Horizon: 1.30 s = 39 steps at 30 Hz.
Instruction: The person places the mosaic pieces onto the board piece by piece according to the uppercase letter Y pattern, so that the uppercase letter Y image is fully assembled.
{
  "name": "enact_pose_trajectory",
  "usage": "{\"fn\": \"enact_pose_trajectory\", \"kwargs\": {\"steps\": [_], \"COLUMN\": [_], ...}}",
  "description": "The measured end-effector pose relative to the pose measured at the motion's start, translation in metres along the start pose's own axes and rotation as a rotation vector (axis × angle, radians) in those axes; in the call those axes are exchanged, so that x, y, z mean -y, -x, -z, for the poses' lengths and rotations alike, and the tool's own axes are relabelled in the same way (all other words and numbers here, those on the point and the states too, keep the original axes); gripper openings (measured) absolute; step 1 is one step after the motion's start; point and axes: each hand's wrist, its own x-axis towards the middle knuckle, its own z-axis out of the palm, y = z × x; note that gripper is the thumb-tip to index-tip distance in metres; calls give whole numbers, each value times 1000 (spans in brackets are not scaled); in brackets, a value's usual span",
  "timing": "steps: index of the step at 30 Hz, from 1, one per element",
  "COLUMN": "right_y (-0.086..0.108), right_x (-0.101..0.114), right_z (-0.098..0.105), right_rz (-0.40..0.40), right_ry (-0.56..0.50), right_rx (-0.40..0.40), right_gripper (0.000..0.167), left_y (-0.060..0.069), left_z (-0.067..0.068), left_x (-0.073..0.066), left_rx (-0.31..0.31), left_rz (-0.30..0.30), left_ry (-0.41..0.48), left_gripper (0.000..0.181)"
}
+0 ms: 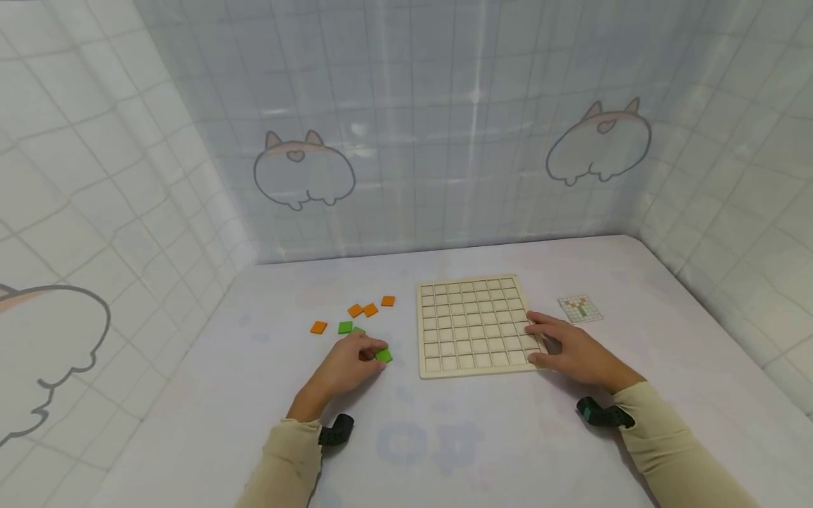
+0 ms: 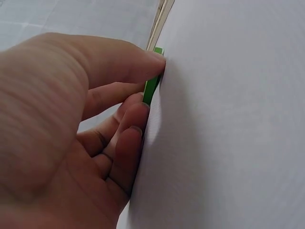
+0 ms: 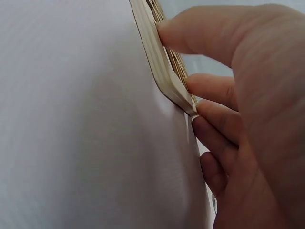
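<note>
A wooden grid board with raised dividers lies flat on the table. To its left, my left hand pinches a green square tile between thumb and fingers; the left wrist view shows the tile edge-on, close to the tabletop. Another green tile lies beyond that hand, and a further one is partly hidden by it. At the board's near right corner, my right hand rests its thumb and fingertips on the rim, with the fingers extended.
Several orange square tiles lie left of the board. A small card with a gridded orange-and-green picture sits to the right. The white table meets a tile-patterned back wall, with similar walls at both sides.
</note>
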Motion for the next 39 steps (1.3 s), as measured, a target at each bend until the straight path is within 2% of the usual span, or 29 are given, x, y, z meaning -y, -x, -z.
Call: {"fn": "enact_pose_trajectory", "kwargs": {"steps": [5,11,22,27,35,37,39], "right_y": [1,1,2,3,2,1,1], "right_x": [0,2,0,-2,-1,-1,-1], "right_z": [3,0,-3,-5,0,0,-2], "right_rz": [0,4,-21,-29,-10,-13,-17], "right_ry": [-2,-13,8,12,-1,-2,-9], "right_rx": [8,24,7,8,15,17,20], "right_gripper": [70,72,71,71,72,72,72], "left_y": [-2,2,3,4,4,3,2], "left_z": [0,-1,-6,-8,-6,-4,-2], "left_x": [-1,2,7,8,4,3,2], "left_rx": [-19,-63,-117,-104,-146,-148,-128], "left_rz": [22,58,48,28,32,45,66], "left_ry": [18,-7,50,58,129,144,202], "left_gripper": [30,22,22,19,16,16,15]}}
